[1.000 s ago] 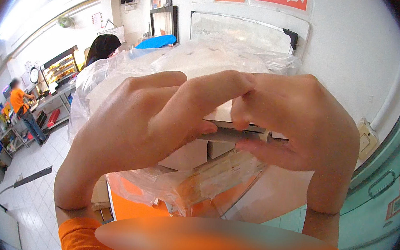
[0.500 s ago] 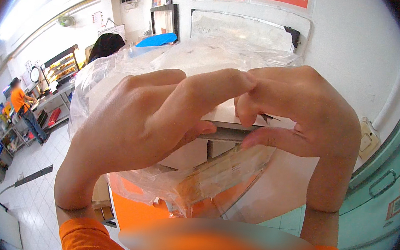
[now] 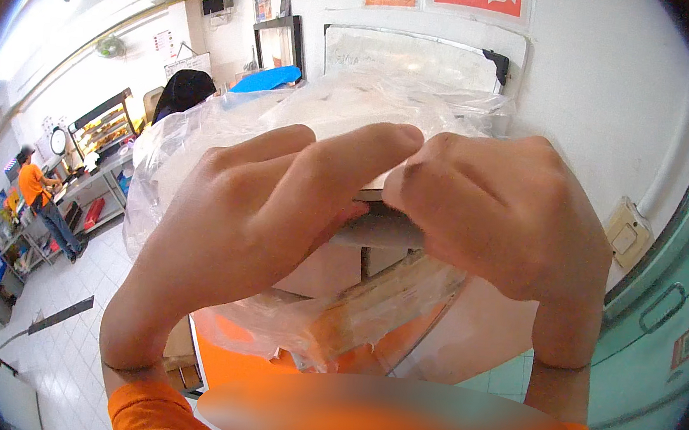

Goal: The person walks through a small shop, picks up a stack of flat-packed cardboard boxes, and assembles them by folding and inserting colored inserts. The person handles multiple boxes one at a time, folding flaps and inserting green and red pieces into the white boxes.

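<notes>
Both my hands are raised over a clear plastic bag (image 3: 196,122) that holds pale boxes (image 3: 324,269). My left hand (image 3: 238,205) is curled, its index finger reaching across the top and its thumb tip under the edge of a pale, flat box (image 3: 373,194). Beside it, my right hand (image 3: 498,213) is closed with the fingers folded in. Whatever it pinches is hidden behind the knuckles. A grey face (image 3: 380,228) shows under the box edge, between the hands. Loose film with a tan taped strip (image 3: 378,297) hangs below.
An orange panel (image 3: 243,359) stands below the bag. To the right is a green door (image 3: 660,386) with a handle, and a wall switch box (image 3: 629,234). A whiteboard (image 3: 413,60) is behind. Far left, a person in orange (image 3: 36,185) stands at a metal counter.
My right thumb and fingers, apart before, have closed together, and the knuckles have turned toward me. My left hand keeps nearly the same pose. The view has shifted slightly.
</notes>
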The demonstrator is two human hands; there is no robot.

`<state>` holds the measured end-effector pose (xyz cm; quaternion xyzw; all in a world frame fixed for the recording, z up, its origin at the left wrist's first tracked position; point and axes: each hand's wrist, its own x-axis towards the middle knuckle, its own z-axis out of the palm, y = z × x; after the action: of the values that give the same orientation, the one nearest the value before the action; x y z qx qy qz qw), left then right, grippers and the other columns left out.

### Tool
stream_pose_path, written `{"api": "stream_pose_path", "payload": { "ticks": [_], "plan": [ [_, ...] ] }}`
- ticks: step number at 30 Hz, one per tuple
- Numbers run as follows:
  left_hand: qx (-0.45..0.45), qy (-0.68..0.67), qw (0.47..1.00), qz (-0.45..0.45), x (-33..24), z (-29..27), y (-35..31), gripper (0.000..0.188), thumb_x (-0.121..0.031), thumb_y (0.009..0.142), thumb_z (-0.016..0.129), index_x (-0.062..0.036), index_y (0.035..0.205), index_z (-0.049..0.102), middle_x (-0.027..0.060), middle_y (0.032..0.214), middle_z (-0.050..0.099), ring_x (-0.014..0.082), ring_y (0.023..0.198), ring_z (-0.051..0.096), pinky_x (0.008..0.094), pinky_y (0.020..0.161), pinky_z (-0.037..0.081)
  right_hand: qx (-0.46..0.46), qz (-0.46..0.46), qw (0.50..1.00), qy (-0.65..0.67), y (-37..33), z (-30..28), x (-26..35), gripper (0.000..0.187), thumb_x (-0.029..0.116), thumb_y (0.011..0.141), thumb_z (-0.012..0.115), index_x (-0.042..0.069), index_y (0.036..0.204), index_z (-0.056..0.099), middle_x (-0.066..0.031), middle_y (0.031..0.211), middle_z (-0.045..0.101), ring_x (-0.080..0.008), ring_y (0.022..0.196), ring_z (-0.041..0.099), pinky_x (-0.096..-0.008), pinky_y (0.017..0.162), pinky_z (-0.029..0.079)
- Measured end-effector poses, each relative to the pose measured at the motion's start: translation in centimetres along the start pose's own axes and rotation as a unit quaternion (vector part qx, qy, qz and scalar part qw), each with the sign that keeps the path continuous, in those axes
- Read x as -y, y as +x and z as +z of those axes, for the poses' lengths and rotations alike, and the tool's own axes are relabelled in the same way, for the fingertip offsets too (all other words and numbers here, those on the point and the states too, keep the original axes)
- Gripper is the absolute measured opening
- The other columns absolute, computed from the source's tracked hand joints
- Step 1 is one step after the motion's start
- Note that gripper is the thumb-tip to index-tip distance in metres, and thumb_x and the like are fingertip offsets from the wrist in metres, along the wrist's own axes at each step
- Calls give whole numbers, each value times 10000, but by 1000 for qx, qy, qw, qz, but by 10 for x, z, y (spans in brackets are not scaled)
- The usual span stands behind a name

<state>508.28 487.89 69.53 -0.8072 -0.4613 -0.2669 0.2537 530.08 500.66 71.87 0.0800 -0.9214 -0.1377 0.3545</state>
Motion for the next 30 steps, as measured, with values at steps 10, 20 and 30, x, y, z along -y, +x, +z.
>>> {"api": "stream_pose_path", "payload": {
  "ticks": [10, 20, 30],
  "plan": [
    [-71, 59, 990, -109, 1, -13, -12, 759, -233, 766, 904, -87, 1378, 480, 131, 1202, 752, 362, 1189, 693, 488, 1041, 488, -3, 37, 991, -128, -10, -2, -1, 270, 52, 764, 774, 9, 1019, 699, -137, 858, 708, -311, 753, 715, -394, 674, 584],
    [-109, 128, 983, -77, -5, -24, -34, 782, -496, 719, 910, -113, 1323, 595, 94, 1118, 770, 300, 1047, 731, 478, 1027, 454, -76, 52, 960, -266, -8, -15, 47, 267, 20, 789, 772, 7, 1048, 709, -141, 940, 735, -318, 823, 731, -389, 679, 577],
    [-159, 149, 974, 54, -58, 48, -34, 296, -220, 842, 695, -28, 1067, 702, 132, 1165, 718, 303, 1110, 666, 438, 899, 535, -20, 18, 954, -299, 20, -19, 54, 240, 135, 841, 722, 49, 1065, 708, -101, 919, 724, -321, 800, 709, -419, 702, 558]
  ]
}}
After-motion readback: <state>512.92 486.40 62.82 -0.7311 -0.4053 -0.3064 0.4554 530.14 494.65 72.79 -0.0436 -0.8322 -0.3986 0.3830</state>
